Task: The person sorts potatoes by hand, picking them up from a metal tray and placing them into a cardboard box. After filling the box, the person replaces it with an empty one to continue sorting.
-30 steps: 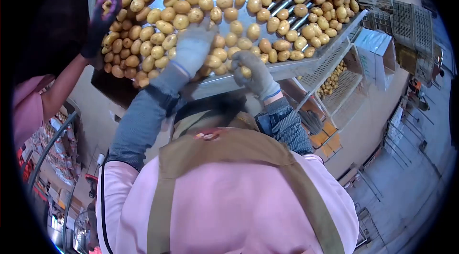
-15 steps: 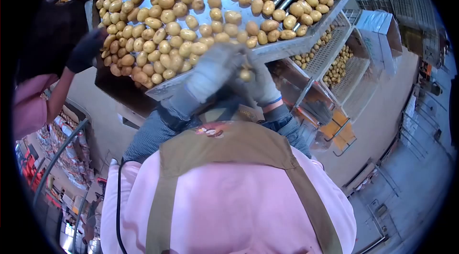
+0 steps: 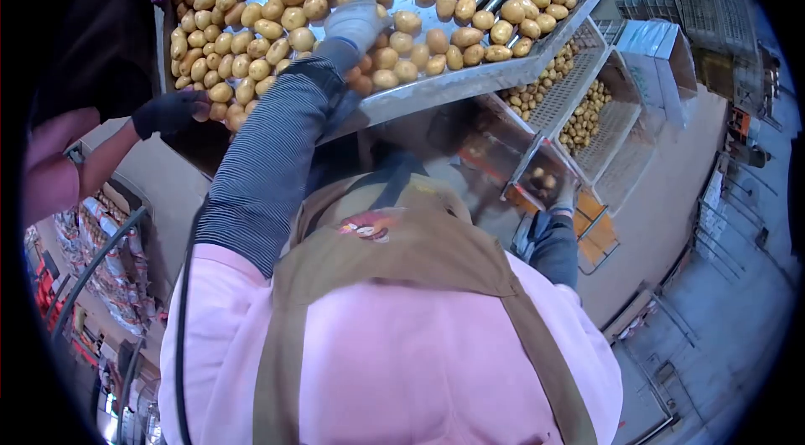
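While the left hand (image 3: 356, 19) lies spread on the potatoes (image 3: 264, 28), it does best closing on one only; the right hand's (image 3: 563, 194) grip by the bin (image 3: 537, 181) is too blurred to tell

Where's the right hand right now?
Head view, right of centre: the right hand is low, below the table edge, at a small bin holding a few potatoes, beside the mesh crates.

- Small yellow-brown potatoes (image 3: 251, 68): matt, slightly rough skins.
- Grey metal roller tabletop (image 3: 470, 80): smooth steel with a dull sheen.
- Pale grey glove (image 3: 360, 13) on the left hand (image 3: 356, 22): knitted cloth, matt.
- Dark striped sleeve (image 3: 268, 152): soft ribbed fabric.
- Brown bib apron (image 3: 402, 252): smooth woven cloth, matt.
- White wire-mesh crates (image 3: 616, 131): coated metal, smooth.
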The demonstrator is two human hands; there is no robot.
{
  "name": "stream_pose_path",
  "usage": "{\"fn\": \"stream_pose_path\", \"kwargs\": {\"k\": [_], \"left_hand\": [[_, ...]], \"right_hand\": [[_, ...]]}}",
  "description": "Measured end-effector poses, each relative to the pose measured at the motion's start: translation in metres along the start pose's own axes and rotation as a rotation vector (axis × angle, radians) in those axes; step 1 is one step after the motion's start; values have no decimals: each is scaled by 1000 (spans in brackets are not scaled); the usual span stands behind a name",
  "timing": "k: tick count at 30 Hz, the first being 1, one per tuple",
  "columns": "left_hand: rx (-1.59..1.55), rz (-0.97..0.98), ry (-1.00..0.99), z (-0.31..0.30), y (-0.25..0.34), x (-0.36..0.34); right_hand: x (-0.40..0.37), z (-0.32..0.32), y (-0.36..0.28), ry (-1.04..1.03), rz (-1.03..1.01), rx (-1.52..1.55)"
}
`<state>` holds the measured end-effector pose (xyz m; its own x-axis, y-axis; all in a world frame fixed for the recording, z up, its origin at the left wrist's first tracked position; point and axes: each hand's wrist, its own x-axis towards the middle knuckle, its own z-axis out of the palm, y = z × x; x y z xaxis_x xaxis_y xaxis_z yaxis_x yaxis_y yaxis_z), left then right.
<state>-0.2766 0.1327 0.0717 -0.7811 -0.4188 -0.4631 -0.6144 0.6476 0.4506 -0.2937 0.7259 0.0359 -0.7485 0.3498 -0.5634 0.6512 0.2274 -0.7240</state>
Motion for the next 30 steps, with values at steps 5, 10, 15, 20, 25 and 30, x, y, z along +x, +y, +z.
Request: {"fn": "stream_pose_path", "kwargs": {"k": [5, 10, 15, 20, 25, 30], "left_hand": [[-238, 317, 443, 12, -2, -33], [-326, 584, 523, -13, 30, -114], [-297, 711, 315, 19, 13, -161], [-265, 415, 267, 32, -43, -160], [205, 551, 536, 34, -56, -106], [-18, 385, 563, 54, -120, -147]], "right_hand": [[-55, 118, -68, -204, -717, -372], [-187, 253, -160, -851, -326, 77], [-208, 275, -139, -791, -963, -356], [-180, 230, -114, -695, 80, 61], [-190, 296, -125, -955, -90, -32], [-178, 339, -122, -879, -701, -352]]}}
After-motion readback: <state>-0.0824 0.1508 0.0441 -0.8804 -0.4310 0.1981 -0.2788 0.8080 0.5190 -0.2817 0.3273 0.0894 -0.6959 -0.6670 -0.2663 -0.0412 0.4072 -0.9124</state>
